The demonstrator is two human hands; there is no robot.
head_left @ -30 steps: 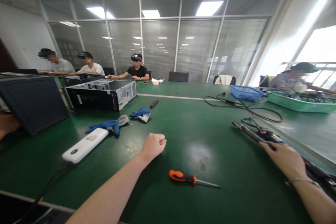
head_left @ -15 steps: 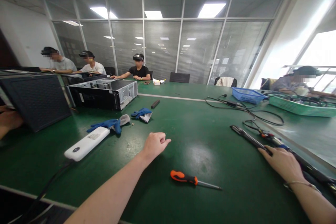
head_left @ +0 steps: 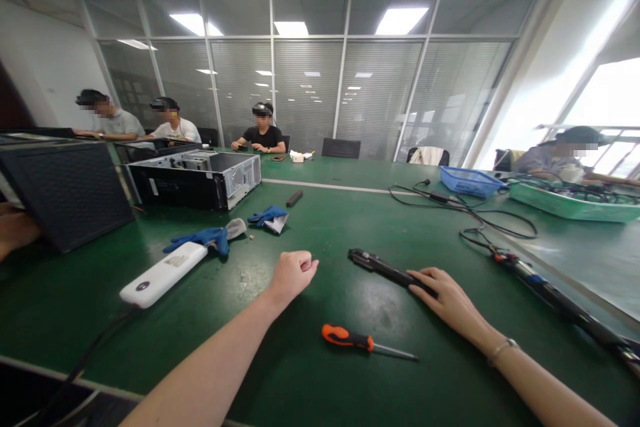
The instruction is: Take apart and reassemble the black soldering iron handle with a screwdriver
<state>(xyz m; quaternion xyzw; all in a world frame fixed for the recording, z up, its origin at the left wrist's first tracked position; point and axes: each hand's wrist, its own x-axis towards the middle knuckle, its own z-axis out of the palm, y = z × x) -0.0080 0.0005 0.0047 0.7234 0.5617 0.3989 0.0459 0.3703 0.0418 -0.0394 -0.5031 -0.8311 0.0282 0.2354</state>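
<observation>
On the green table, my left hand (head_left: 295, 275) rests as a loose fist, with nothing showing in its curled fingers. My right hand (head_left: 445, 293) has its fingers around the near end of a long black stick-shaped device (head_left: 380, 267), whose kind I cannot make out. The device's far end points left, toward my left fist but apart from it. Between my forearms lies a screwdriver (head_left: 347, 337) with an orange and black handle, its shaft pointing right. Neither hand touches it.
A white power bank (head_left: 165, 273) with a cable and blue gloves (head_left: 200, 239) lie left. Computer cases (head_left: 75, 193) stand beyond. At right are a long black pole (head_left: 555, 297), a black cable (head_left: 480, 213) and blue (head_left: 470, 181) and green baskets (head_left: 565, 203). Several people sit around.
My right hand has moved left with the black stick-shaped device, from beside the long pole to mid-table. My left fist stays in nearly the same place.
</observation>
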